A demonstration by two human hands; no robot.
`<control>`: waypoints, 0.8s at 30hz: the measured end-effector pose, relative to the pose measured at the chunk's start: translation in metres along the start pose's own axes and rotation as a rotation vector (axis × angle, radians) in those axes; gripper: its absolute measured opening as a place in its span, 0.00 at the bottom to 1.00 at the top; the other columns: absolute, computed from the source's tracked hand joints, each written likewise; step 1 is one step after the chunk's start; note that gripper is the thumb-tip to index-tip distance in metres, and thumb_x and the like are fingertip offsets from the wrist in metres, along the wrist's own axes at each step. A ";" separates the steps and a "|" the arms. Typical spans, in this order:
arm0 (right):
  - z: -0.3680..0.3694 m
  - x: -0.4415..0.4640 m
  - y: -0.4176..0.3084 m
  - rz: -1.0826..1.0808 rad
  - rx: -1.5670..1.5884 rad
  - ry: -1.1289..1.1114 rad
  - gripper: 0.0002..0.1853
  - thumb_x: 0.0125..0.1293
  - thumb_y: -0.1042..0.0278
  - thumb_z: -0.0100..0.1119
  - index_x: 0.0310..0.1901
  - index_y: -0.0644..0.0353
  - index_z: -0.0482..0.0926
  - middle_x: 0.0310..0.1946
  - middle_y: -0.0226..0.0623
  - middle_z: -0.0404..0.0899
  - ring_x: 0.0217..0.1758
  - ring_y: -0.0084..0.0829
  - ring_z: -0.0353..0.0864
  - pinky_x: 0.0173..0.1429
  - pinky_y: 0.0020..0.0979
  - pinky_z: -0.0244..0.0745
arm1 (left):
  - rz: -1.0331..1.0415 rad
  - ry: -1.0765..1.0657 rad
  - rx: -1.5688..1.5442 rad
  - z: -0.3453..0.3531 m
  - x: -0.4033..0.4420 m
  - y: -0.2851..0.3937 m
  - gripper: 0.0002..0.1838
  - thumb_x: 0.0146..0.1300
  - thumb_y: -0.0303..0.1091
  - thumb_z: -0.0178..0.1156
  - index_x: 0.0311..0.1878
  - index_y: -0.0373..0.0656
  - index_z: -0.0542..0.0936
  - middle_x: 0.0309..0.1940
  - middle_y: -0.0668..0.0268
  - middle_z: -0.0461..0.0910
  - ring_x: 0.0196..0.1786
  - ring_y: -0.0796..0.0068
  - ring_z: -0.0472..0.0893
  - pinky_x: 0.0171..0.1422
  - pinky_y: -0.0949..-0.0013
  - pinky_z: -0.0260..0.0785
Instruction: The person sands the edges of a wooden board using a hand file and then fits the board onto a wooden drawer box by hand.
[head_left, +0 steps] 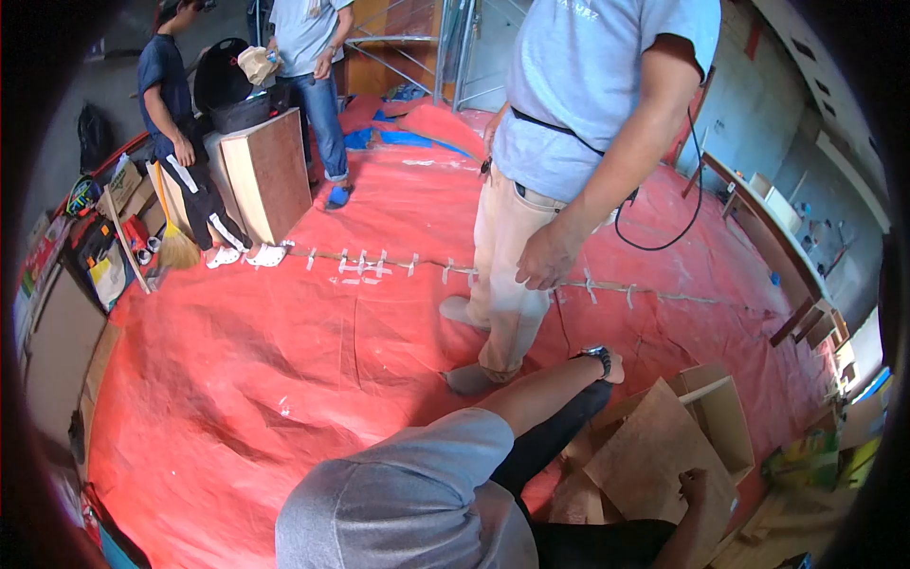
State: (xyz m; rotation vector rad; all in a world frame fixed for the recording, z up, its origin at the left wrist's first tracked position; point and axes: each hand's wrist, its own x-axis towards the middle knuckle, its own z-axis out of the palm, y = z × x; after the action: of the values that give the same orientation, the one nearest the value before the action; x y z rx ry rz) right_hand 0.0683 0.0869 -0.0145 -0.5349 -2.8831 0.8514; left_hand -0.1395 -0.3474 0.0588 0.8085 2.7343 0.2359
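My left arm, in a grey sleeve, reaches over my bent knee in dark trousers point(559, 431). A dark wristwatch point(595, 355) circles that wrist. Just beyond the knee shows my left hand point(615, 366), small in view, its fingers mostly hidden. Over a flat brown wooden panel point(654, 444) is my right hand point(695, 486), with its fingers curled in. Whether it grips anything is too dark to make out. The panel lies tilted against an open box-like wooden frame point(716, 403).
A standing person point(559, 142) is close in front of me. Two more people stand at the back left by a wooden cabinet point(270, 175). Red sheeting point(237, 351) covers the floor, with a taped seam. A broom point(177, 242) leans left; a long table point(773, 223) stands right.
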 end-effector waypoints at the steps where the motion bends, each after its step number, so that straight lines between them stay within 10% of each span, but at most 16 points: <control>1: 0.001 0.001 0.003 0.001 0.019 -0.017 0.13 0.64 0.71 0.67 0.32 0.75 0.78 0.23 0.46 0.80 0.20 0.34 0.84 0.20 0.37 0.79 | -0.006 0.023 -0.023 0.005 0.004 -0.002 0.27 0.58 0.43 0.54 0.57 0.43 0.87 0.58 0.50 0.85 0.61 0.42 0.83 0.63 0.33 0.75; 4: -0.001 0.003 0.006 0.082 0.042 -0.066 0.16 0.63 0.66 0.67 0.44 0.72 0.79 0.30 0.45 0.80 0.24 0.34 0.83 0.28 0.37 0.79 | -0.029 0.047 -0.102 0.011 0.011 -0.006 0.27 0.58 0.43 0.54 0.57 0.43 0.86 0.59 0.50 0.85 0.61 0.42 0.83 0.63 0.32 0.74; 24: 0.005 -0.001 0.020 -0.012 0.011 0.144 0.13 0.59 0.71 0.67 0.37 0.76 0.80 0.29 0.47 0.81 0.22 0.36 0.84 0.23 0.39 0.80 | 0.003 -0.037 0.019 -0.006 -0.006 0.001 0.28 0.60 0.43 0.53 0.59 0.38 0.85 0.62 0.47 0.82 0.64 0.45 0.82 0.67 0.42 0.75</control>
State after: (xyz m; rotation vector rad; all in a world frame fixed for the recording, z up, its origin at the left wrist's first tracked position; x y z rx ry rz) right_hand 0.0738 0.0992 -0.0297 -0.5533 -2.7475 0.7924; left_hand -0.1357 -0.3504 0.0658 0.8138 2.7052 0.1942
